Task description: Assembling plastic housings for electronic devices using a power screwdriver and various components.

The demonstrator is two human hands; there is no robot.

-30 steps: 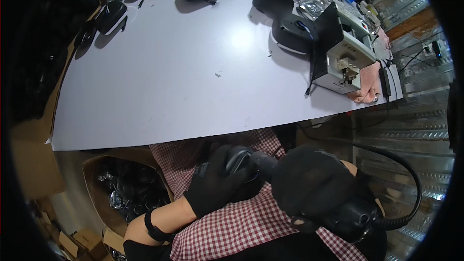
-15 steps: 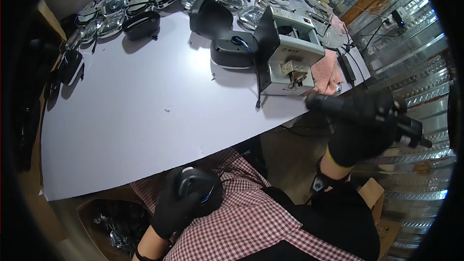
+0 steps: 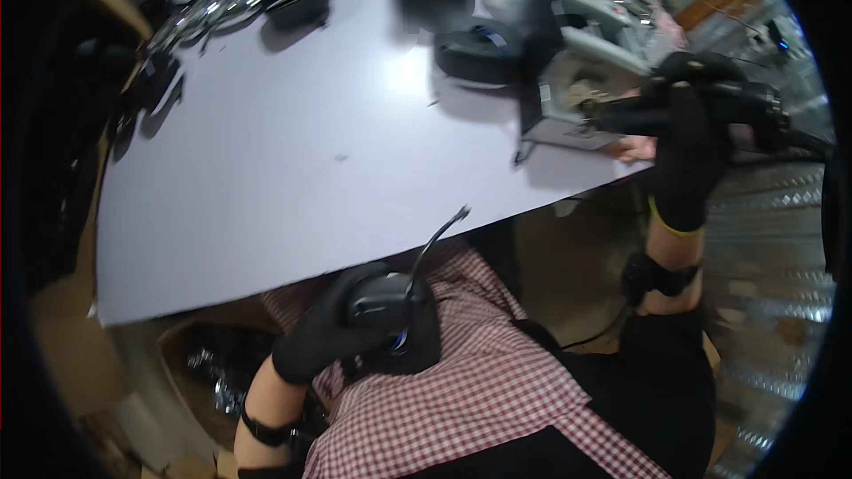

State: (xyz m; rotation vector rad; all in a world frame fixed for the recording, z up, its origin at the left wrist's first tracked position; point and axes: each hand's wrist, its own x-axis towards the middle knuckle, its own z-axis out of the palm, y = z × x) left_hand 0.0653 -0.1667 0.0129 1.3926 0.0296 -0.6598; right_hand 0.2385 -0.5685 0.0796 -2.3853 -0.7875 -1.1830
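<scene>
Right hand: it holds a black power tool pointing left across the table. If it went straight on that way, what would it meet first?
Probably the grey machine at the table's right edge: the tool in the right hand points at it, though depth is unclear.

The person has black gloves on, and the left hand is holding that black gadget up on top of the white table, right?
Not quite. The gloves are black, but the head view shows the left hand holding the black gadget down in the lap, below the edge of the white table, not on top of it.
</scene>
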